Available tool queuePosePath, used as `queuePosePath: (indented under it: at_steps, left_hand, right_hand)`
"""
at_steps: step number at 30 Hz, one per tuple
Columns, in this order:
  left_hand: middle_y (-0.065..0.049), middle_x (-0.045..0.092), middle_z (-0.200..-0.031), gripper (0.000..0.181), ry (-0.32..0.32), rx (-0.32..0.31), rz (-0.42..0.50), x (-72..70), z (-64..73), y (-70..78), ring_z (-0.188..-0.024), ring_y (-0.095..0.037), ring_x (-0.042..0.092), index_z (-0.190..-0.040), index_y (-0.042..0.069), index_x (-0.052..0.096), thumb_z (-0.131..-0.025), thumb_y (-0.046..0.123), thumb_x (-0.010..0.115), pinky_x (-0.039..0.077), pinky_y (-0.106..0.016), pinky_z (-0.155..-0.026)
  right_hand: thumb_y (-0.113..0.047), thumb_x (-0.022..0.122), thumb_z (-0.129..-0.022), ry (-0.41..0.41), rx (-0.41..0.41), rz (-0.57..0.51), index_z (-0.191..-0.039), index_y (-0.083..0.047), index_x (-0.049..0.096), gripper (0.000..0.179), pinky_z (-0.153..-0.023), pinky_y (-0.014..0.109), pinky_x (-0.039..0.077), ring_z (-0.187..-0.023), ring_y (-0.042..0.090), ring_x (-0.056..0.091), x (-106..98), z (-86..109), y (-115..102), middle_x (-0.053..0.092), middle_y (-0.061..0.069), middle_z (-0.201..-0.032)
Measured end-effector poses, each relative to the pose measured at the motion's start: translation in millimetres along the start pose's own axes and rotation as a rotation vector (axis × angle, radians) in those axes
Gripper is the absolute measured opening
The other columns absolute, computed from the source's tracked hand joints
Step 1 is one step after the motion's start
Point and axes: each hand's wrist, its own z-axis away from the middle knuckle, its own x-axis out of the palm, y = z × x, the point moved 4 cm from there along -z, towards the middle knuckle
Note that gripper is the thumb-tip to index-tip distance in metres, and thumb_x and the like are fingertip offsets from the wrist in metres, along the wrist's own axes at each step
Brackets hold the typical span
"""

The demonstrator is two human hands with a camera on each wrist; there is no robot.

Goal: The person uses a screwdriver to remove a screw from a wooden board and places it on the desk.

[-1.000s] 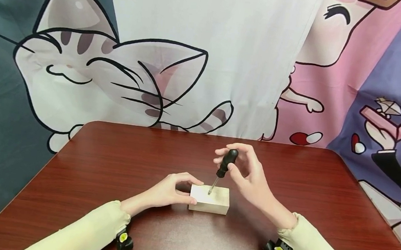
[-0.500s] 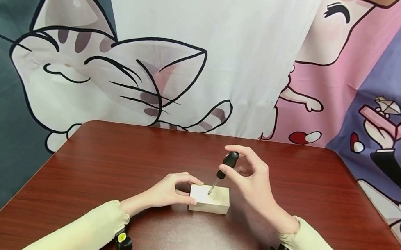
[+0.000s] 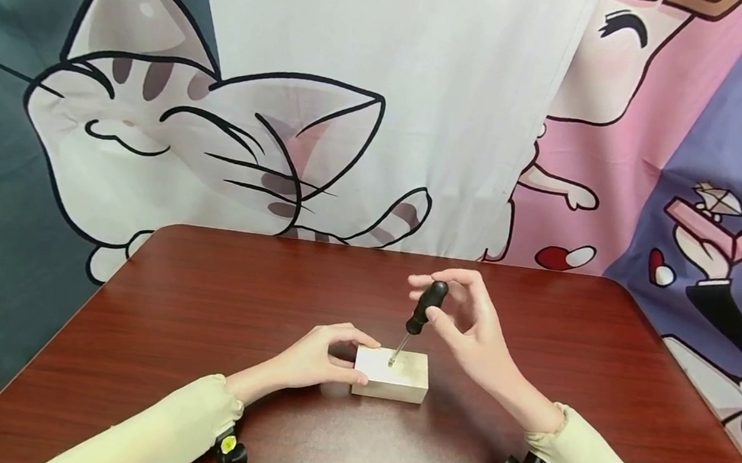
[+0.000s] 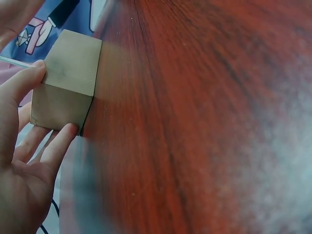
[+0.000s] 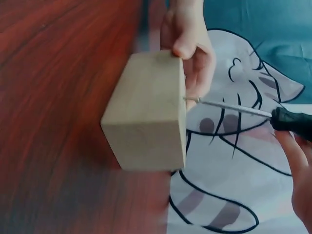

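Note:
A pale wooden block lies on the table, its top face up. My left hand grips the block's left end, thumb on the near side and fingers toward the far side. In the right wrist view a small screw stands partly out of the block's top. A screwdriver with a black handle and thin metal shaft leans to the right, its tip at the screw head. My right hand holds the handle between thumb and fingers, with some fingers extended beyond it to the left.
The reddish-brown wooden table has rounded far corners. Behind it hangs a cloth printed with cartoon cats and other figures. Each wrist wears a small black camera, one at the left sleeve.
The right thumb rolled across the handle to the left, then came back right as the fingers spread left again. The block and screwdriver shifted slightly right and nearer. The left hand keeps its grip.

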Motion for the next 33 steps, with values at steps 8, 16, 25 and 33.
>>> queuePosePath:
  at_steps: [8,16,25,33]
  left_hand:
    - [0.001,0.065,-0.115,0.047,0.004,-0.001,-0.006,1.4,0.2,-0.1,-0.109,-0.01,0.06,-0.123,0.024,0.067,-0.079,0.024,0.084,0.058,-0.025,-0.085]
    - [0.002,0.066,-0.116,0.047,-0.003,-0.003,-0.002,-0.6,-0.1,-0.1,-0.109,-0.009,0.061,-0.123,0.025,0.067,-0.079,0.024,0.084,0.058,-0.025,-0.086]
    - [0.001,0.066,-0.118,0.047,-0.002,0.008,-0.003,-1.1,0.0,-0.9,-0.109,-0.01,0.062,-0.123,0.024,0.067,-0.08,0.024,0.084,0.058,-0.026,-0.086]
    - [0.001,0.066,-0.117,0.047,0.0,0.01,-0.01,-0.6,0.9,-1.5,-0.109,-0.01,0.062,-0.124,0.024,0.066,-0.08,0.025,0.083,0.058,-0.027,-0.087]
  right_hand:
    - [0.006,0.074,-0.083,0.222,0.172,0.094,-0.127,0.002,0.047,0.052,-0.08,0.025,0.059,-0.091,0.007,0.067,-1,4.6,1,0.064,-0.002,-0.103]
    - [0.008,0.069,-0.087,0.084,0.117,0.063,-0.131,0.002,0.052,0.048,-0.083,0.031,0.06,-0.098,0.013,0.071,0,0.8,-3,0.07,0.003,-0.111]
    - [0.013,0.057,-0.092,-0.011,-0.004,0.029,-0.136,0.001,0.039,0.048,-0.089,0.03,0.057,-0.108,0.017,0.068,12,1.6,-2,0.064,0.01,-0.123]
    - [0.002,0.077,-0.082,0.169,0.103,0.243,-0.127,-0.005,0.05,0.053,-0.066,0.024,0.056,-0.073,0.011,0.068,10,4.0,-3,0.065,0.005,-0.093]
